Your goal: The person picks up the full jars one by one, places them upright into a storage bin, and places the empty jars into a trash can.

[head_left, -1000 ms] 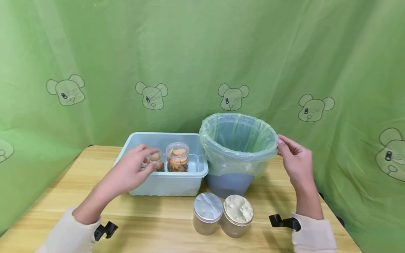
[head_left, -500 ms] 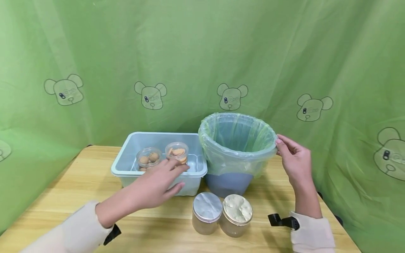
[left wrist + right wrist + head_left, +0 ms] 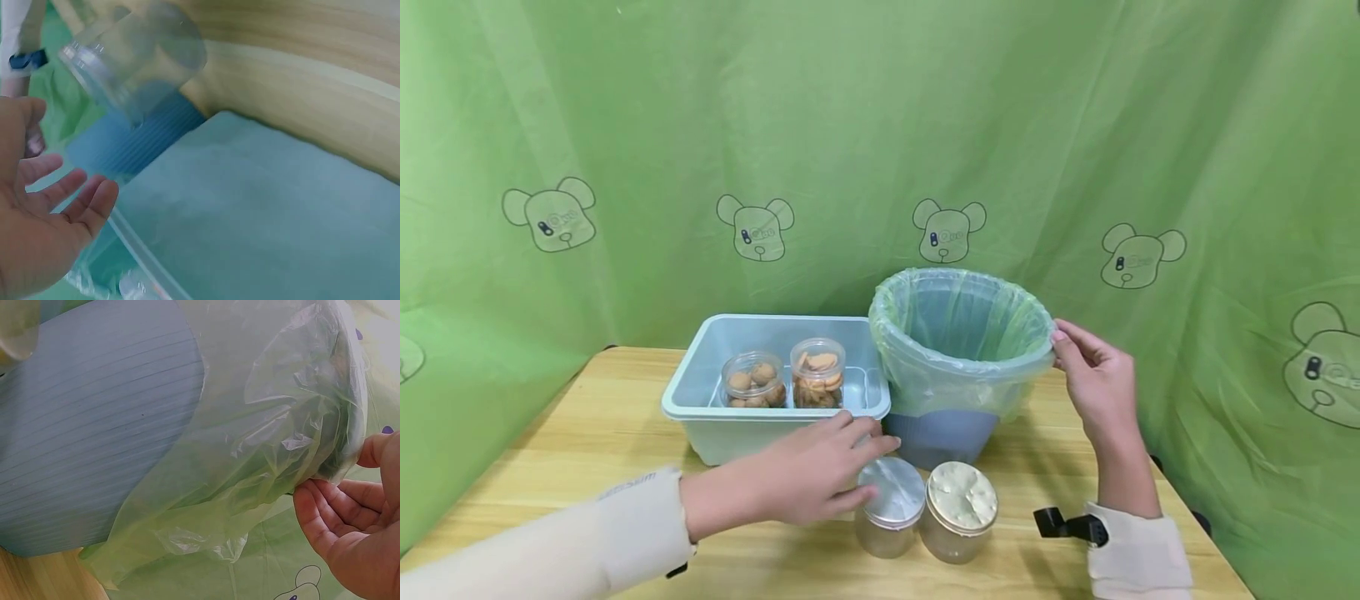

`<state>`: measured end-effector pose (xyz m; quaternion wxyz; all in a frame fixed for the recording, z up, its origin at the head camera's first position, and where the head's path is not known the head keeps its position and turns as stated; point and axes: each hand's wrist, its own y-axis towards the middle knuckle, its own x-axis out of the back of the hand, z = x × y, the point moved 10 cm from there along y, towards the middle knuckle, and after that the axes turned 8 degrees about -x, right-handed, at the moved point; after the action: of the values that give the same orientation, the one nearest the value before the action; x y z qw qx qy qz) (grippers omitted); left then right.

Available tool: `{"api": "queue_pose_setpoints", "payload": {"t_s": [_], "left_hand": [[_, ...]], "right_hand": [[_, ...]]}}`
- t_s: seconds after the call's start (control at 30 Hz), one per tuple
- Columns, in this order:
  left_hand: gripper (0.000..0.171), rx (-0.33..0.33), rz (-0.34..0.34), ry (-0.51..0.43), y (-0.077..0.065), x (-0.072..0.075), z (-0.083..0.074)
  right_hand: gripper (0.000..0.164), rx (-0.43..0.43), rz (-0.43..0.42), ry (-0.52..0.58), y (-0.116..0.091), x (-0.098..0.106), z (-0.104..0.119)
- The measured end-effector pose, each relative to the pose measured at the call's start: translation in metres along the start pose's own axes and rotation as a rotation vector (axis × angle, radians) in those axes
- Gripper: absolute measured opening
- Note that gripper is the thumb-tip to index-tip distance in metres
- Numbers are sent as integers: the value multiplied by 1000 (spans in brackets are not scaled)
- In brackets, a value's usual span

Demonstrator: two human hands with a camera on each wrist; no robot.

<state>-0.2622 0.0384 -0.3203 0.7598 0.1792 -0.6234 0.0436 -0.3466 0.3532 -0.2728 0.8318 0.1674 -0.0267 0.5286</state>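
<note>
In the head view my left hand (image 3: 820, 467) reaches over the front of the light-blue basin (image 3: 730, 435), fingers loosely extended. Its fingertips are right at the silver foil-like lid of a clear jar (image 3: 891, 496). A second clear jar (image 3: 961, 504), with a pale gold lid, stands close to its right. In the left wrist view the palm faces a clear jar (image 3: 137, 56) with nothing gripped. My right hand (image 3: 1101, 383) pinches the right rim of the trash bin (image 3: 943, 437), thumb and fingers on the green bag liner (image 3: 262, 412) folded over it.
Inside the basin stand two clear jars: one with round brown nuts or cookies (image 3: 756, 382), one with flat cookies (image 3: 817, 375). The bin is right beside the basin. All rests on a wooden table (image 3: 797, 562); a green curtain (image 3: 842, 150) hangs behind.
My left hand has moved right, from over the round-item jar in the basin, past the cookie jar, to the silver-lidded jar in front. My right hand keeps its pinch on the bin's rim.
</note>
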Motion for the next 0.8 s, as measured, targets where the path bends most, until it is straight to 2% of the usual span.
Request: {"api": "queue_pose_setpoints", "payload": {"t_s": [0.07,0.3,0.47,0.8], "left_hand": [[58,-13,30,-10,3,-7,-3],[69,-53,47,-42,12,-25,-7],[71,-80,85,-52,17,-39,-8],[70,-90,92,-68,21,-52,-12]], "right_hand": [[51,0,-2,-3,0,1,0],[51,-5,4,28,0,1,-1],[51,-6,6,35,0,1,-1],[50,-5,3,58,-1,-1,0]]}}
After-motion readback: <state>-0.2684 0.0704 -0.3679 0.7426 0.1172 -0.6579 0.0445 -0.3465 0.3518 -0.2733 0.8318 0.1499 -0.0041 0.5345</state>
